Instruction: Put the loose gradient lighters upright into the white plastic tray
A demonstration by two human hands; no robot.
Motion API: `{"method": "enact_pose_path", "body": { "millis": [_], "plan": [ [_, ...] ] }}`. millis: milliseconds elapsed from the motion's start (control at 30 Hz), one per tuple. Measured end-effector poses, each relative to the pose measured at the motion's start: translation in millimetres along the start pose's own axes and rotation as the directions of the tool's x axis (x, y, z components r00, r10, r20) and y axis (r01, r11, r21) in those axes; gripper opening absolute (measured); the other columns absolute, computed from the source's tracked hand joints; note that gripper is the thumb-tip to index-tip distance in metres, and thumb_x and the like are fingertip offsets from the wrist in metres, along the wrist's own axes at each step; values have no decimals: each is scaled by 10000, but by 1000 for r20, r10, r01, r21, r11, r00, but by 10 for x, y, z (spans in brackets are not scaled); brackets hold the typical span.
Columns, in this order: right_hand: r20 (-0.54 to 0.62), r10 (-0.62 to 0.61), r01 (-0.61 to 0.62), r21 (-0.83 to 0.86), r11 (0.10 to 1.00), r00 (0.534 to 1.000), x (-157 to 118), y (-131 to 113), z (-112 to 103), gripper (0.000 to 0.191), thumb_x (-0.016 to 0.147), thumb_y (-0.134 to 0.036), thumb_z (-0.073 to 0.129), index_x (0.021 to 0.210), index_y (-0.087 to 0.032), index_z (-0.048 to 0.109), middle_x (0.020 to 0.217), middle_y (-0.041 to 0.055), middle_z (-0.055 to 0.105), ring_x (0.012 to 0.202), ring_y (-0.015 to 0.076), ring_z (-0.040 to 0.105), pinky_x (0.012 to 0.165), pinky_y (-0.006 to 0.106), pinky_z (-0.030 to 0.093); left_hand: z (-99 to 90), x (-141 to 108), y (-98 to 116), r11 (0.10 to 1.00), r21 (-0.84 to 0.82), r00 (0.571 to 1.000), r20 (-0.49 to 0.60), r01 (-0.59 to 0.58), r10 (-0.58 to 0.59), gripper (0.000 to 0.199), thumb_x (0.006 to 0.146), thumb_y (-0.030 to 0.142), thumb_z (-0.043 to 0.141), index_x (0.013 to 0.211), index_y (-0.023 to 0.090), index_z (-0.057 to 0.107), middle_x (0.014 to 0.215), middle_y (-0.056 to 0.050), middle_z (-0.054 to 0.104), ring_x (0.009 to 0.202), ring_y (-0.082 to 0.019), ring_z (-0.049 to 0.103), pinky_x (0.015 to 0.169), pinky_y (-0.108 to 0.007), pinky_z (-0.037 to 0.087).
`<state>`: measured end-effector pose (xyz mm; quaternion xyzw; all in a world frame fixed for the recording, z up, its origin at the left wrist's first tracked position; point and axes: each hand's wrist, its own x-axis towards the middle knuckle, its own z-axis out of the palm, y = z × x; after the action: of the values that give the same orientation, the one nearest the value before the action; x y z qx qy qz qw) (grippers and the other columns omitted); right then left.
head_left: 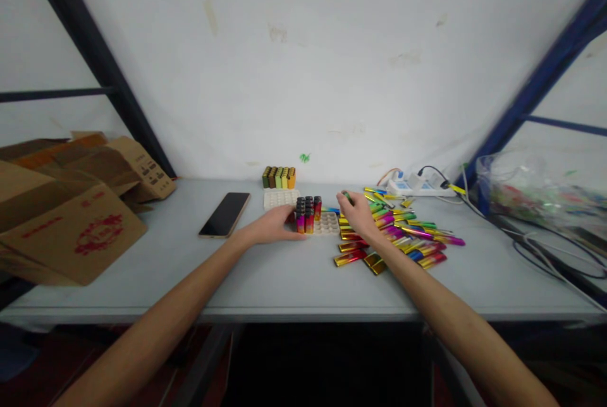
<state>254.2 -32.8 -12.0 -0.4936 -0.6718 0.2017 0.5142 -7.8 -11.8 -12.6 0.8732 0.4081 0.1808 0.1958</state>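
Observation:
Several red, pink and purple lighters [308, 213] with black tops stand upright in the left part of a white tray with round holes [328, 224]. My left hand [277, 225] is curved round the tray's left end, thumb at the front and fingers behind, partly hidden by the lighters. Closed on a small dark-green lighter [348, 197], my right hand [356, 212] is raised a little to the right of the tray. Below and beside it lies a loose heap of shiny multicoloured lighters [403, 237].
Yellow, green and dark lighters [279, 177] stand by the wall behind a second white tray [281, 198]. A phone [225, 214] lies left. Cardboard boxes [71, 230] are at far left; a power strip [417, 188], cables and a clear plastic bag [535, 195] are right.

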Motion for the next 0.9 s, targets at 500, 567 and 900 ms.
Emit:
{"method": "enact_pose_path", "body": {
  "millis": [500,567,900],
  "plan": [
    [164,-51,50,8,999,985,-36,-48,9,398,1022,-575,433,882,-227,567,670,-40,536,608,146,500,617,265,409,-4,1,3,1000,10,1000,16,-3,3,648,716,654,775,1100,145,656,1061,-116,723,910,-301,662,788,-364,508],
    [185,-132,143,-46,989,974,-32,-54,3,407,1034,-574,418,927,-221,592,768,0,594,707,165,562,678,276,451,0,2,-3,1000,11,1000,13,-3,3,655,717,650,777,1114,143,656,1072,-119,724,921,-305,664,793,-366,511],
    [279,-217,280,-213,936,936,-38,-96,-47,420,1030,-536,505,765,-211,533,620,-22,594,560,130,517,601,251,373,10,3,-8,1000,3,1000,6,-1,1,658,707,637,784,1108,131,654,1074,-127,722,920,-300,662,815,-382,527]
  ]
}}
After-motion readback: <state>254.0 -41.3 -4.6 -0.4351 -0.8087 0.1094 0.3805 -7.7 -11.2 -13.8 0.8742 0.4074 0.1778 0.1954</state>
